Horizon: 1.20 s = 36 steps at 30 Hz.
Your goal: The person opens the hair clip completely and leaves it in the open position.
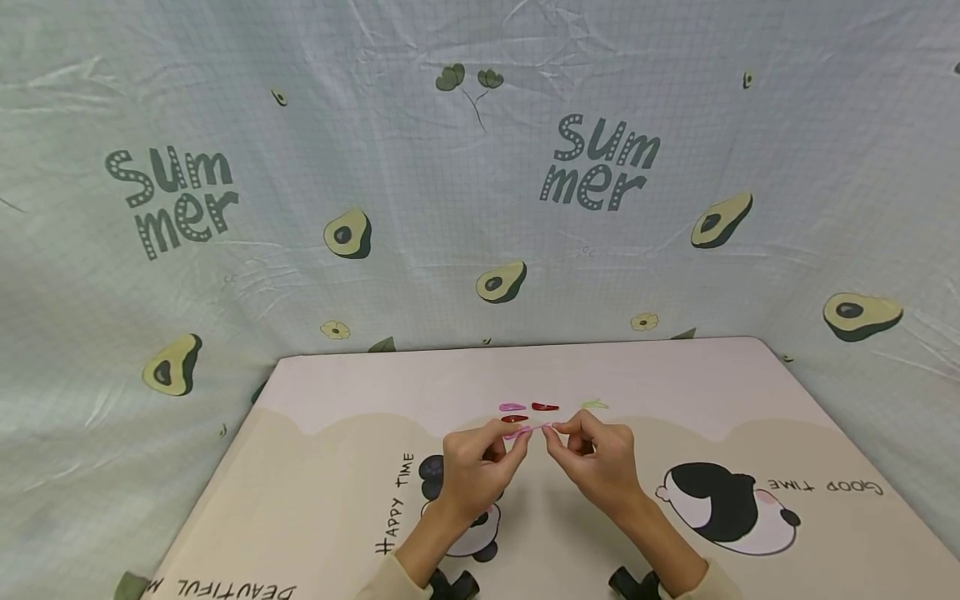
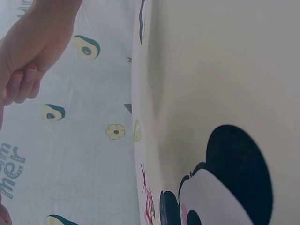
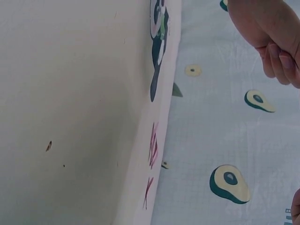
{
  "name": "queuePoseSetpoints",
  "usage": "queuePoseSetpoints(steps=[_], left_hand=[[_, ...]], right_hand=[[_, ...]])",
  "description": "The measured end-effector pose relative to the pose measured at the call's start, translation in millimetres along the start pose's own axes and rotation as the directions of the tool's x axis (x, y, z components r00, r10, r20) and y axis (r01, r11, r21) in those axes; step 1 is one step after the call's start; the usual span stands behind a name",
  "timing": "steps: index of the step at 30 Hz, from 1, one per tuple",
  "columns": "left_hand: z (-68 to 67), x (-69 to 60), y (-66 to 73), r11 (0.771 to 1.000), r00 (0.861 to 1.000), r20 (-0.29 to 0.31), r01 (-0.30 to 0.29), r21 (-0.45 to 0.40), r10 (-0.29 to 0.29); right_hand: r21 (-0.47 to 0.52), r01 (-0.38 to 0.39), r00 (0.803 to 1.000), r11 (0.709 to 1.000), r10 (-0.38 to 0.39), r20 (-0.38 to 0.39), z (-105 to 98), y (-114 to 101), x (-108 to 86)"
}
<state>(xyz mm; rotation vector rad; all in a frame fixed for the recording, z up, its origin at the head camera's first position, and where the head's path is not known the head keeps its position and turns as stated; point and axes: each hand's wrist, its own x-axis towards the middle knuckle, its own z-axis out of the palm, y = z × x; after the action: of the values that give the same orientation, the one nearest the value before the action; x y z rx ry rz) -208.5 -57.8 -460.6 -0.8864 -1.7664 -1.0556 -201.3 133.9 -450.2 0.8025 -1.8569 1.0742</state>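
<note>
In the head view, my left hand (image 1: 480, 467) and right hand (image 1: 598, 462) meet above the middle of the table. Between their fingertips is a small, slim pink hair clip (image 1: 537, 427), pinched at its two ends. Its exact shape is mostly covered by the fingers. Just beyond the hands lie a pink-purple hair clip (image 1: 513, 407), a red hair clip (image 1: 545, 407) and a dark red hair clip (image 1: 515, 418). A light green hair clip (image 1: 596, 404) lies farther right. Both wrist views show a hand with curled fingers at the edge, but not the held clip.
The table (image 1: 675, 383) wears a beige and pink cover with a panda print (image 1: 472, 533) and a dog print (image 1: 731, 508). Behind it hangs a pale curtain (image 1: 420, 150) with avocado prints. Black straps (image 1: 453, 586) sit around the wrists.
</note>
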Motion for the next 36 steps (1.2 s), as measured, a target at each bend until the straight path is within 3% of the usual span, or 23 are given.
queuePoseSetpoints(steps=[27, 36], left_hand=[[-2.2, 1.4, 0.8, 1.0, 1.0, -0.006, -0.003, -0.031, 0.003], [-2.8, 1.9, -1.4, 1.0, 0.999, 0.03, 0.02, -0.015, -0.019]], right_hand=[[0.003, 0.016, 1.0, 1.0, -0.016, 0.006, 3.5, -0.4, -0.6], [-0.003, 0.005, 1.0, 1.0, -0.005, 0.019, 2.0, 2.3, -2.3]])
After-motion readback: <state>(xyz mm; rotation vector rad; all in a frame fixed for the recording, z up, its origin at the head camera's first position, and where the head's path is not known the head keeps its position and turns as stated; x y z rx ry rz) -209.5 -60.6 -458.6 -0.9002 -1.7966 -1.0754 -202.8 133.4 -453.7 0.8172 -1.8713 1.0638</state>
